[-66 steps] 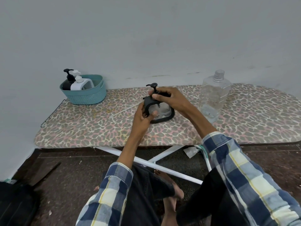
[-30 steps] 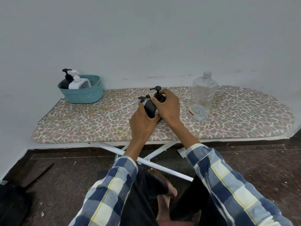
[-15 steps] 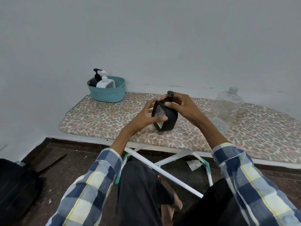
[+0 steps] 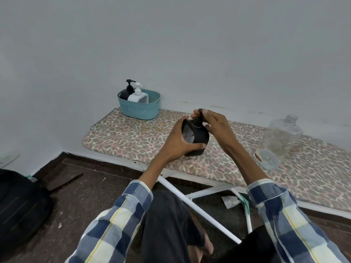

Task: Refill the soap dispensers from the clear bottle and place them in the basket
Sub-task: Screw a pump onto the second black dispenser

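the left hand (image 4: pixel 177 142) wraps its grip round the black dispenser (image 4: pixel 197 138), held above the ironing board (image 4: pixel 133 137), while the right hand (image 4: pixel 212 123) pinches its pump top. the clear bottle (image 4: pixel 277 141) stands to the right; two more dispensers sit in the teal basket (image 4: pixel 139 109) at the far left.

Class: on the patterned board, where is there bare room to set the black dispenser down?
Bare cover lies between the teal woven basket and the black square dispenser, and right of the clear plastic bottle. It is crowded mid-board, where both hands hold the dispenser.
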A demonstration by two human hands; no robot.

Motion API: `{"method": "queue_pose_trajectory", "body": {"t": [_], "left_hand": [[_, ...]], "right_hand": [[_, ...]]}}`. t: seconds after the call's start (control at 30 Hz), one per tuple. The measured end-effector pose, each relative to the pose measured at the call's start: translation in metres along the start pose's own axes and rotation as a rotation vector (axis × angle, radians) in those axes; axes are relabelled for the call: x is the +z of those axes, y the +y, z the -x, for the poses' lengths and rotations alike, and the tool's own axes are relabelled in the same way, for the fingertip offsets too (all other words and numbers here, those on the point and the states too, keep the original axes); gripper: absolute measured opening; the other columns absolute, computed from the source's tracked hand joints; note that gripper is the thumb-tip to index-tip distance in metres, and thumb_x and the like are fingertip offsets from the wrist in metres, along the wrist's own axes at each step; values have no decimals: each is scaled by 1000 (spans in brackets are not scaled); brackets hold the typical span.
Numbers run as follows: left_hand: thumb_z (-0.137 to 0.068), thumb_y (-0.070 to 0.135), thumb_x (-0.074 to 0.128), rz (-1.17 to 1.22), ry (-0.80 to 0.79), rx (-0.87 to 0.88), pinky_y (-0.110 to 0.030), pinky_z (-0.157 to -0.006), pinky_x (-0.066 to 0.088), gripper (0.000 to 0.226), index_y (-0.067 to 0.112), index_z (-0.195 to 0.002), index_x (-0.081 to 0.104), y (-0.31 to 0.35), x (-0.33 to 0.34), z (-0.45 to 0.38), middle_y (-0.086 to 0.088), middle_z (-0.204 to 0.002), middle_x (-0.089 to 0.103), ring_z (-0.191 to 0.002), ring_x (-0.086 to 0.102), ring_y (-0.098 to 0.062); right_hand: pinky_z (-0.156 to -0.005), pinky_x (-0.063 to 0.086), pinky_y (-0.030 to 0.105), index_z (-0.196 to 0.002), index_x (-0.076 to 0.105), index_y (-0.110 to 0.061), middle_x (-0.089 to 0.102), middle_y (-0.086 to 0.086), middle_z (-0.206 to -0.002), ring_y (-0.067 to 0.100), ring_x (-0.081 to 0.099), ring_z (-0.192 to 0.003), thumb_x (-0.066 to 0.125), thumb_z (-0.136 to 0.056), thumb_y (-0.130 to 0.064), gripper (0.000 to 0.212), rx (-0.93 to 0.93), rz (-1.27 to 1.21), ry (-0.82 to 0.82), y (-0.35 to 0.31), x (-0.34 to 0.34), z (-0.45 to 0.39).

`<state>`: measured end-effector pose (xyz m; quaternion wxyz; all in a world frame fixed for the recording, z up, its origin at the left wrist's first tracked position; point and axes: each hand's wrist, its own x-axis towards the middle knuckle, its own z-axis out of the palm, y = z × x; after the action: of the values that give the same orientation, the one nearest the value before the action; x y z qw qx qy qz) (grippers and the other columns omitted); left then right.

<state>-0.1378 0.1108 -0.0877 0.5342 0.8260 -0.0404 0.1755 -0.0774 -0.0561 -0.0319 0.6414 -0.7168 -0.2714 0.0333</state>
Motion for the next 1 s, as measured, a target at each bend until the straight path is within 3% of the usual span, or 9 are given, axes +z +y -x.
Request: {"method": "queue_pose_trajectory", "body": {"t": [0.1,0.17,0.3,0.4,0.57,0.63,0.73,0.9,1.0], "left_hand": [[-77,36,97,104,-55,-55,-25,-101,51,96,35,-154,40,3,-15,3,14,-142,58,-126,57,5],[-81,33,94,191,-69,-91,-25,-101,52,92,39,-157,41,4,-26,2,13,-143,61,-126,61,-1],[-90,32,79,514,-23,-123,-43,-103,57,56,30,-143,62,12,-49,2,1,-134,73,-124,69,-20],[-107,32,61,654,13,-145,-57,-105,55,27,24,-127,75,19,-64,-1,-12,-129,75,-121,71,-32],[-106,47,62,127,184,-133,-39,-94,60,28,23,-113,72,24,-94,-18,-10,-114,76,-101,74,-18],[-103,53,64,-72,212,-84,-33,-89,57,24,30,-106,67,22,-109,-28,-8,-113,69,-98,68,-12],[-97,57,69,-369,228,-27,-31,-84,55,39,24,-117,70,18,-136,-50,2,-111,69,-98,64,-10],[-84,44,86,-470,344,-14,-27,-78,60,37,17,-107,77,17,-174,-93,7,-97,76,-84,69,-5],[-81,39,86,-510,482,5,-18,-73,56,35,16,-106,77,10,-178,-117,7,-95,74,-82,68,-6]], "right_hand": [[-101,61,36,-129,74,-24,76,-2,-130,11,68,-128,48,-114,-39,33,-17,-50,-46,2,3,-2],[-102,61,37,-135,71,-22,73,-4,-135,12,65,-132,50,-112,-45,38,-7,-44,-87,4,7,-7],[-105,59,48,-153,52,-36,61,0,-150,20,63,-135,69,-97,-60,63,102,-57,-261,15,18,-18],[-98,63,50,-156,39,-48,57,5,-151,25,65,-132,82,-89,-51,80,95,-65,-273,23,37,-26],[-97,63,45,-156,40,-46,61,1,-146,24,65,-129,85,-90,-43,79,-70,31,-89,36,74,-49],[-100,59,32,-157,39,-45,57,-7,-151,9,62,-129,86,-91,-40,81,-123,63,-58,38,84,-60],[-92,55,14,-159,38,-41,56,-14,-147,-9,60,-120,88,-88,-36,87,-160,81,-22,36,94,-82],[-101,60,35,-160,34,-41,53,-4,-154,17,62,-131,91,-86,-29,95,-209,99,-31,29,110,-138],[-110,56,44,-165,25,-36,44,-2,-163,20,53,-143,89,-88,-26,100,-237,116,-42,27,123,-175]]}}
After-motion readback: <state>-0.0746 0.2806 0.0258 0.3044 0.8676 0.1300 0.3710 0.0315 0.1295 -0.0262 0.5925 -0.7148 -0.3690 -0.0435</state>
